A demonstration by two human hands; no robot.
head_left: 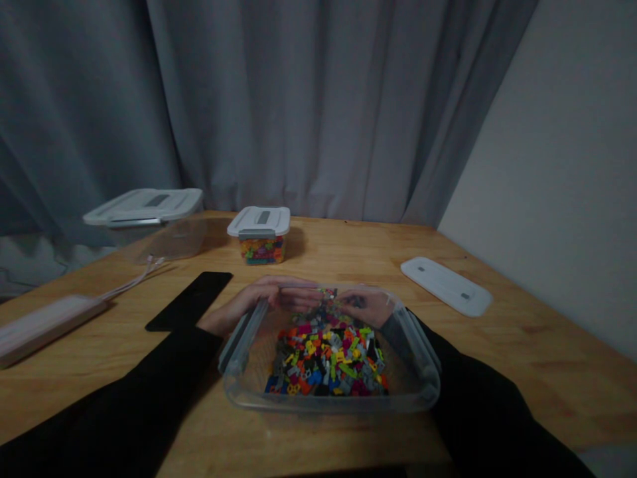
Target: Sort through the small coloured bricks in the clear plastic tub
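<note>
In front of me a clear plastic box (331, 402) stands on the wooden table, with many small coloured plastic building pieces (331, 358) heaped on its floor. My left hand (256, 300) is at the far left of the box, its fingers stretched out along the far wall and partly seen through the plastic. At the far right my right hand (368, 307) shows blurred through the clear wall. Its fingers are bent and drawn together near some small pieces; what they hold, if anything, cannot be made out. Dark sleeves cover both forearms.
A white lid (448, 285) lies on the right of the wooden table (547, 372). Further back stand a small lidded box of coloured pieces (263, 249) and a larger lidded clear box (169, 236). On the left are a black phone (192, 302) and a white power strip (50, 322) with a cable.
</note>
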